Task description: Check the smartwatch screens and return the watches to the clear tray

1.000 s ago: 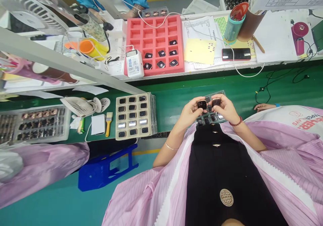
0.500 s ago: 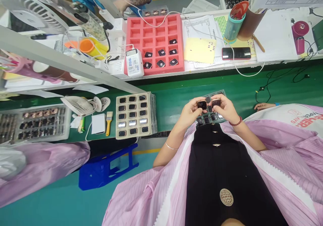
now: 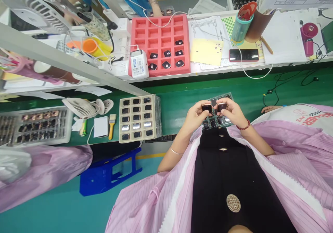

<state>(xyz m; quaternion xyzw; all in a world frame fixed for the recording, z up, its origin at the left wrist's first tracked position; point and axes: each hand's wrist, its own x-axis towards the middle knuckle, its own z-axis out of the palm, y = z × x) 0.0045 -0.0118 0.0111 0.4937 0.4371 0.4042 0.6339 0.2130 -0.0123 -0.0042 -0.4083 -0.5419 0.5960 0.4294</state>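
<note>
My left hand (image 3: 195, 116) pinches a smartwatch case (image 3: 207, 108) with a dark face and a gold-toned rim between thumb and fingers. A second, similar smartwatch case (image 3: 221, 107) is in my right hand (image 3: 232, 112), held the same way. The two cases are side by side, slightly apart, with their dark faces towards me. Right below them lies a clear plastic tray (image 3: 202, 128) with several dark pieces in its cells, partly covered by my hands and close to my body.
Left of me stands a stack of beige trays (image 3: 130, 125) holding watch cases, near a brush (image 3: 112, 126) and a white fan (image 3: 79, 108). On the shelf ahead sit a red foam tray (image 3: 160, 74), a phone (image 3: 244, 55) and cups. A co-worker's hand (image 3: 271, 108) rests at right.
Both watch cases have tilted a little and shifted slightly left in my hands. Across the shelf, a co-worker's tattooed arm has swung down behind the red tray.
</note>
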